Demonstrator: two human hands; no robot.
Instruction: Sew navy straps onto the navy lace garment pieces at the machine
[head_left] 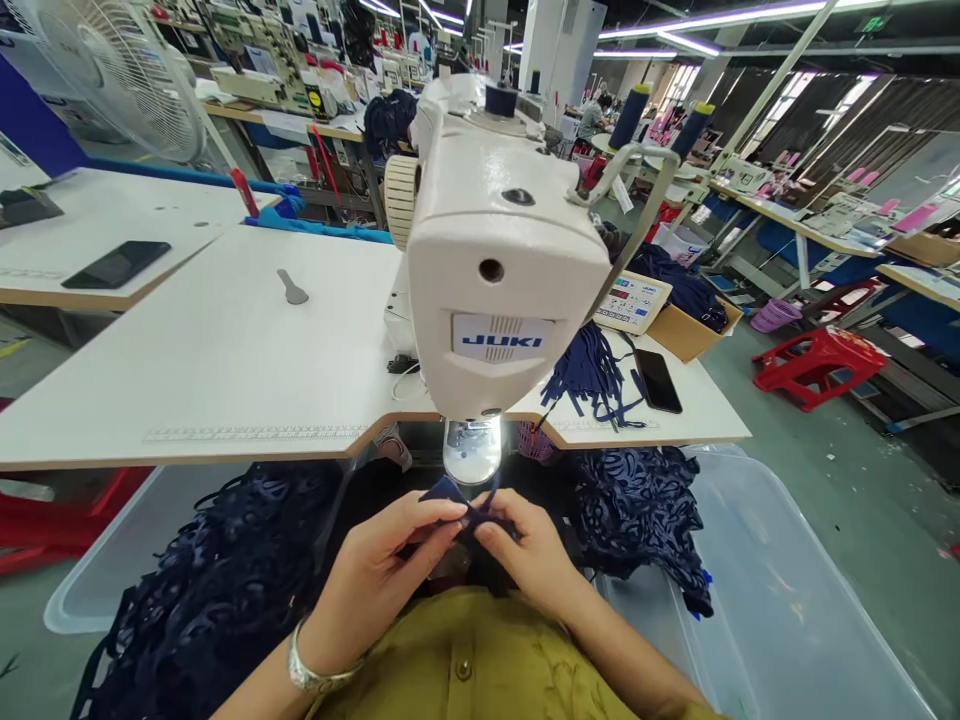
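Note:
Both hands pinch a small navy fabric strip just in front of the sewing machine's lit lower end. My left hand, with a silver bangle on its wrist, grips the strip between thumb and fingers. On its other side my right hand is closed on the same strip. Above them stands the white JUKI sewing machine. A heap of navy lace fabric lies to the left, and another navy lace piece hangs at the right. The strip's exact shape is partly hidden by my fingers.
On the white table lie a grey metal piece, a bundle of navy strips and a phone. A cardboard box stands behind. Clear plastic bins flank me; a red stool is farther right.

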